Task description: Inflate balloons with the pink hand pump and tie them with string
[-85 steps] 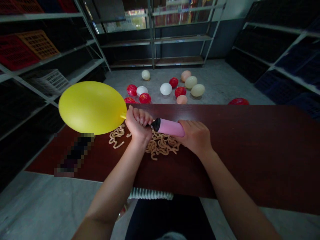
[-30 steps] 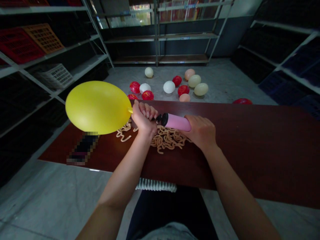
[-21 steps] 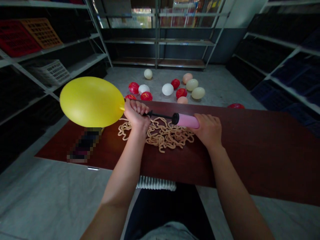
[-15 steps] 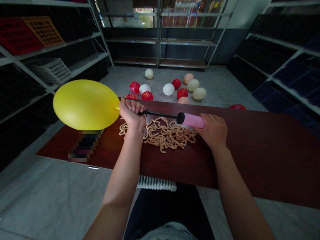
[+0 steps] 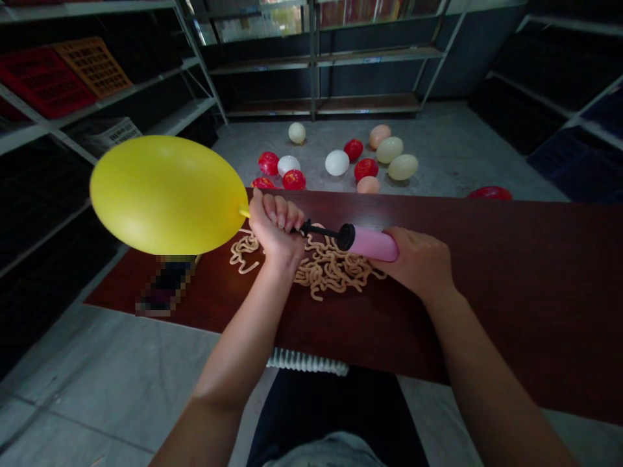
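My left hand (image 5: 278, 224) is closed around the neck of a yellow balloon (image 5: 168, 194) and the black end of a balloon pump (image 5: 374, 242). The balloon is inflated and hangs out to the left of that hand. My fingers hide where its neck meets the pump. With my right hand (image 5: 418, 263) I grip the pump's pink barrel at its far end. A short stretch of black rod shows between the barrel and my left hand. Beneath the pump, a loose heap of tan, uninflated long balloons (image 5: 331, 269) lies on the dark reddish-brown table (image 5: 506, 292).
A pixelated dark flat object (image 5: 165, 285) lies at the table's left. Several red, white and peach balloons (image 5: 337, 163) rest on the floor beyond. Metal shelving (image 5: 370, 58) stands behind, with crates (image 5: 92, 65) on the left shelves.
My hands have come closer together, so less of the black rod shows. The yellow balloon looks slightly larger. The view has tipped down a little.
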Demonstrator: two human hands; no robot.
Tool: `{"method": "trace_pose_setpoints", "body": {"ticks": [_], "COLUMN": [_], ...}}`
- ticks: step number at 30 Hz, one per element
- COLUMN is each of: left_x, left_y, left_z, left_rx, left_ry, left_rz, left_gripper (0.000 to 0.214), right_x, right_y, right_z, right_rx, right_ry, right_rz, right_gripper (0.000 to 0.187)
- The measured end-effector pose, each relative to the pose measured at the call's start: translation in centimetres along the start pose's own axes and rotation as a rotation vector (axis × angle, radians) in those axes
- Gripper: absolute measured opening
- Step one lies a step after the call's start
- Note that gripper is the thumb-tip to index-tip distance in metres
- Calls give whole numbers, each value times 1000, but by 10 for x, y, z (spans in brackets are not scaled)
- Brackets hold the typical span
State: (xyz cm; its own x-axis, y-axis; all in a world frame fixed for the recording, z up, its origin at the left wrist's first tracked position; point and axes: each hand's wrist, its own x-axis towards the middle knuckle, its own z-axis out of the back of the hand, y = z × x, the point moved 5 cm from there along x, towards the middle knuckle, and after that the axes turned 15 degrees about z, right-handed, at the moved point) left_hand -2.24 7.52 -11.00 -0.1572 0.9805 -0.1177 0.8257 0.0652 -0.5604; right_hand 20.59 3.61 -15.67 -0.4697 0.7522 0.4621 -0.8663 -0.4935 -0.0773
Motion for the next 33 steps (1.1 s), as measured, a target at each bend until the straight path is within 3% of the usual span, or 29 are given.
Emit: {"method": "trace_pose_setpoints", "body": {"ticks": [6, 10, 18, 24, 33], "left_x": [-13, -15, -4, 2, 21], "left_y": [34, 39, 28, 25, -4], "left_z": [-11, -13, -5, 1, 19], "left_rx": [36, 38, -29, -23, -85], "left_ry": [56, 57, 36, -1, -69], "left_rz": [89, 96, 92, 90, 20], "left_gripper": [57, 57, 55, 56, 51], "right_x": [3, 4, 11, 12, 5], "right_y": [17, 19, 24, 24, -2], "right_z": [-1, -2, 3, -5, -3], "right_rx": [46, 39, -14, -42, -216], "right_ry": [-7, -31, -122, -96, -40], "right_rz": [14, 20, 46, 37, 42], "right_gripper": [43, 44, 41, 48, 39]}}
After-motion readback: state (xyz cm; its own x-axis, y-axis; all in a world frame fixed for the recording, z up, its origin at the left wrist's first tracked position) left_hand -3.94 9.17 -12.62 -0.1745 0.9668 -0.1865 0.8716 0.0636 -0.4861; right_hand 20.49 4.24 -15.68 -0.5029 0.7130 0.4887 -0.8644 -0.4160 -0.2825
